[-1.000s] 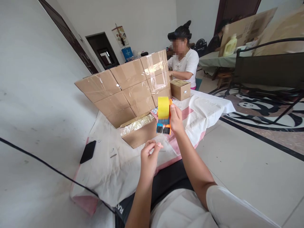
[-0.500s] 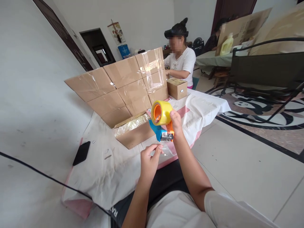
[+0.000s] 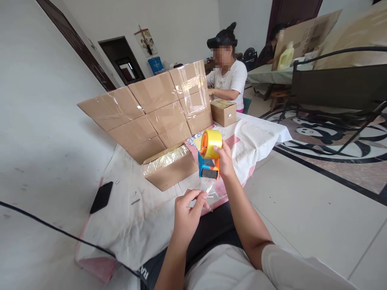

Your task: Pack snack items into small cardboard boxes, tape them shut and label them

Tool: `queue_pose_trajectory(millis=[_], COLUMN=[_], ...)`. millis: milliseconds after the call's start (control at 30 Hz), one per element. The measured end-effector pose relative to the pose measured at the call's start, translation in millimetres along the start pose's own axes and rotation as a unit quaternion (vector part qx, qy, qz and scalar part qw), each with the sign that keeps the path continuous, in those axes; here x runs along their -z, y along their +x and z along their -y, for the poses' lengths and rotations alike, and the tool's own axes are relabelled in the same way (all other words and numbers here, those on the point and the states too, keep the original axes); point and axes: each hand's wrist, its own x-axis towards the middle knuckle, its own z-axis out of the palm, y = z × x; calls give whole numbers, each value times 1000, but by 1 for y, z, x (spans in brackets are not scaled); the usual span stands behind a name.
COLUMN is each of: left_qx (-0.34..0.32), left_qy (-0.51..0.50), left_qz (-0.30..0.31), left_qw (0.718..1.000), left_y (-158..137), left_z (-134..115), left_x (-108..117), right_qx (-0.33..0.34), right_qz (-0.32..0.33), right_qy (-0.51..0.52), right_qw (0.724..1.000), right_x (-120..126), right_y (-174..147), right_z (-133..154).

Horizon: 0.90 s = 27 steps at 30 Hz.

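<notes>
My right hand (image 3: 225, 159) is closed around a tape dispenser (image 3: 208, 173) with a blue and orange frame, holding it above the near edge of the table. A yellow roll of tape (image 3: 214, 143) sits on top of it. Just below, my left hand (image 3: 190, 207) pinches a piece of clear tape (image 3: 209, 192) between thumb and fingers. Beyond my hands lies a cardboard box (image 3: 172, 173) with shiny tape along its top. Behind that box rises a wall of stacked, taped cardboard boxes (image 3: 166, 108).
A black phone (image 3: 101, 197) lies at the table's left edge on the white cloth (image 3: 121, 233). A smaller box (image 3: 223, 112) stands at the far side, near a seated person (image 3: 231, 80) in white. A black cable (image 3: 60, 230) crosses at lower left. Right is a dark chair (image 3: 335, 84).
The dispenser has turned in my right hand, its dark roller now facing me more, and shifted slightly right. My left hand has moved a little down and left with the tape.
</notes>
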Motion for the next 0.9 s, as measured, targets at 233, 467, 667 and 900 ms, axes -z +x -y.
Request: queue_pose_trajectory(millis=[233, 467, 667, 900], left_qx=[104, 121, 147, 166], left_qy=[-138, -170, -145, -113], left_qz=[-18, -15, 19, 41], left_qw=[985, 978, 978, 979], left_y=[-8, -10, -8, 5], left_z=[-22, -23, -24, 2], left_x=[1, 1, -1, -11], right_qx=[38, 86, 77, 99], right_qz=[6, 5, -8, -50], right_qy=[-29, -69, -51, -60], right_qw=[999, 994, 996, 992], right_x=[-1, 5, 1, 15], right_y=[-5, -5, -5, 2], right_z=[-3, -11, -3, 6])
